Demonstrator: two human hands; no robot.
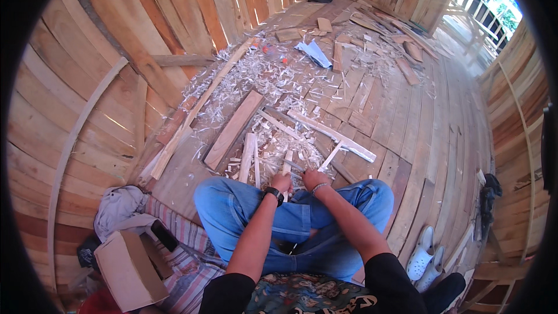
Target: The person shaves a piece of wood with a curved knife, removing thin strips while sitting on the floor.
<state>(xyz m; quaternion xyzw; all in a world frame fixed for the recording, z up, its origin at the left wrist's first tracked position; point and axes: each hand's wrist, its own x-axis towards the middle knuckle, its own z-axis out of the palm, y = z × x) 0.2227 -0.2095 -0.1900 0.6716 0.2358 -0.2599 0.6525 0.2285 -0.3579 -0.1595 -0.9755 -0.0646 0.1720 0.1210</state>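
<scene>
I sit cross-legged with both hands close together in front of my shins. My left hand (282,182), with a dark watch at the wrist, is closed around a narrow pale wooden stick (288,161) that points away from me. My right hand (315,179) is closed on a knife (294,165), its thin grey blade lying across the stick; the handle is hidden in the fist. Just beyond the right hand another thin stick (331,156) leans toward a long pale wood strip (343,139). Left of my hands lie a flat pale slat (247,157) and a reddish-brown plank (234,131).
Curled wood shavings (232,84) cover the plank floor ahead. Offcuts (410,52) lie at the far right, near a bright doorway. A cardboard box (131,270), a phone (164,236) and grey cloth (121,206) are at my left on a striped mat. Light clogs (419,259) stand at my right.
</scene>
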